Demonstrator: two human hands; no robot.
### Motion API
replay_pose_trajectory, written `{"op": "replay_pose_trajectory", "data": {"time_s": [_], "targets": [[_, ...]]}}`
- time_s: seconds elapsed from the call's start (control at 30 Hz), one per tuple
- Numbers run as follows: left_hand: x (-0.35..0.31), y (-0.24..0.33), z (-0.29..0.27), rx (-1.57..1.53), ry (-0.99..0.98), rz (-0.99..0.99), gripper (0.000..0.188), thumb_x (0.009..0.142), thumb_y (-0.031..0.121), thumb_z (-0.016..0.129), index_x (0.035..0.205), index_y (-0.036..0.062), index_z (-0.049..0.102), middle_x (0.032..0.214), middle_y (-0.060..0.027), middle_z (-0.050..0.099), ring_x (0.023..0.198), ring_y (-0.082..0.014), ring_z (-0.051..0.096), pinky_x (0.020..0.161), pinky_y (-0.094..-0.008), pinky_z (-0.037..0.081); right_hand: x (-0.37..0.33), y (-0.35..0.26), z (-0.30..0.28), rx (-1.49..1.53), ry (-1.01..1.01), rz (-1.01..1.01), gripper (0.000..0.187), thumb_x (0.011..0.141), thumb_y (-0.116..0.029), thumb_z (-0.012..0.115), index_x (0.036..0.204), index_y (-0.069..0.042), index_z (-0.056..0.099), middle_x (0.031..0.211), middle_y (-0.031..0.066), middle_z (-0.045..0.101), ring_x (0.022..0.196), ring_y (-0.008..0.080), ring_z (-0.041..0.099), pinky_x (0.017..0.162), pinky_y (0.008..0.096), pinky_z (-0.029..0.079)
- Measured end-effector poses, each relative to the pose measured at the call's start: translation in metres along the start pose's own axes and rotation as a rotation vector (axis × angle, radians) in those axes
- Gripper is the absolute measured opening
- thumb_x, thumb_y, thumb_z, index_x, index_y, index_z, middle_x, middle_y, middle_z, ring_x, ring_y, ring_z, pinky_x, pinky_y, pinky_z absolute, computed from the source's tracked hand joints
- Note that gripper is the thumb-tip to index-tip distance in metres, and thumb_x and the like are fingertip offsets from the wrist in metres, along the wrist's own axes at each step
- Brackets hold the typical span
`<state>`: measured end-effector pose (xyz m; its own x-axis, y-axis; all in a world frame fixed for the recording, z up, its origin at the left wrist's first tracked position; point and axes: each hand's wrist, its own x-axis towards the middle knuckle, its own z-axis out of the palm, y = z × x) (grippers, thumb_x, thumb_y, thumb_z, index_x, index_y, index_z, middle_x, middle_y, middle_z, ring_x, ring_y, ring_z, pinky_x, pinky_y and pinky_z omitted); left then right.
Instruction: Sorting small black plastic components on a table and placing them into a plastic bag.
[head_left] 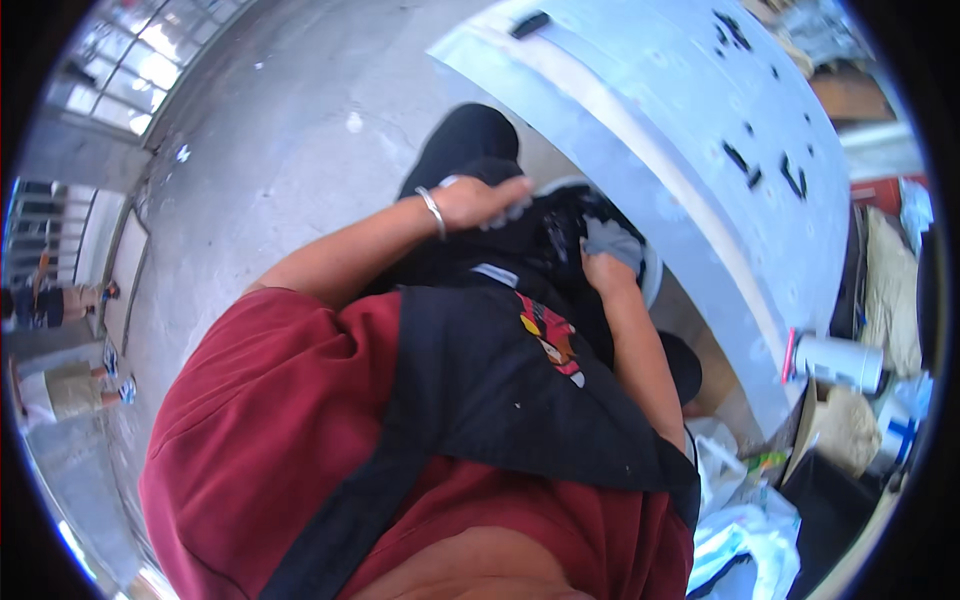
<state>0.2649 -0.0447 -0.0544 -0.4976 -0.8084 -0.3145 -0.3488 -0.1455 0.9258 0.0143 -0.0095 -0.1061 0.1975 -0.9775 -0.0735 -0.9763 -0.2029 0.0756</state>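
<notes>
Reaching forward with bent arms, left hand [485, 200] and right hand [603, 268] both clutch black cloth [535, 250]

Looking like a small garment or fabric workshop.
Showing a bare concrete floor [290, 130], a long pale cutting counter [700, 120] strewn with small dark cloth scraps [790, 175], a white thread cone [840, 362] lying at the counter's end, bags and heaped material [890, 290] crowding the right side, barred windows [140, 60] letting in daylight.
</notes>
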Motion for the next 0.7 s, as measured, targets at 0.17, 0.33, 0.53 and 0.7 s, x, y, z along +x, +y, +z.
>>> {"op": "replay_pose_trajectory", "data": {"time_s": [0.17,0.33,0.53,0.7], "targets": [[-0.008,-0.005,0.012,0.301,-0.092,-0.251,0.090,0.074,0.076,0.020,0.091,-0.0007,0.062,0.087,-0.0161,0.062,0.087,-0.0261,0.058,0.084,-0.0325,0.042,0.023,0.019,0.092,0.073,-0.040,-0.184,0.050,0.087,-0.041,0.035,0.123,-0.008,0.044,0.125,0.0168,0.045,0.112,0.0306,0.046,0.093,0.0373,0.037],[0.008,-0.009,0.031,-0.016,-0.038,-0.001,0.061,0.085,0.056,0.031,0.073,0.0060,0.063,0.065,-0.0060,0.060,0.061,-0.0183,0.057,0.062,-0.0318,0.046,0.174,-0.010,0.098,0.014,-0.030,-0.361,0.052,0.087,-0.042,0.036,0.123,-0.006,0.043,0.124,0.0153,0.045,0.113,0.0294,0.044,0.095,0.0363,0.035],[-0.004,-0.009,0.025,0.121,0.022,0.071,0.062,0.087,0.055,0.030,0.069,0.0025,0.059,0.064,-0.0096,0.056,0.061,-0.0228,0.055,0.060,-0.0332,0.044,0.220,-0.062,0.046,0.099,0.034,-0.372,0.051,0.087,-0.042,0.037,0.123,-0.006,0.044,0.120,0.0141,0.047,0.109,0.0278,0.045,0.092,0.0355,0.036],[0.037,-0.025,0.036,0.323,0.325,0.390,0.072,0.087,0.057,0.023,0.075,-0.0046,0.058,0.073,-0.0180,0.059,0.075,-0.0318,0.057,0.070,-0.0375,0.044,0.203,-0.078,0.004,0.171,0.028,-0.299,0.050,0.087,-0.042,0.038,0.122,-0.006,0.045,0.117,0.0132,0.049,0.106,0.0264,0.047,0.090,0.0348,0.037]]}}
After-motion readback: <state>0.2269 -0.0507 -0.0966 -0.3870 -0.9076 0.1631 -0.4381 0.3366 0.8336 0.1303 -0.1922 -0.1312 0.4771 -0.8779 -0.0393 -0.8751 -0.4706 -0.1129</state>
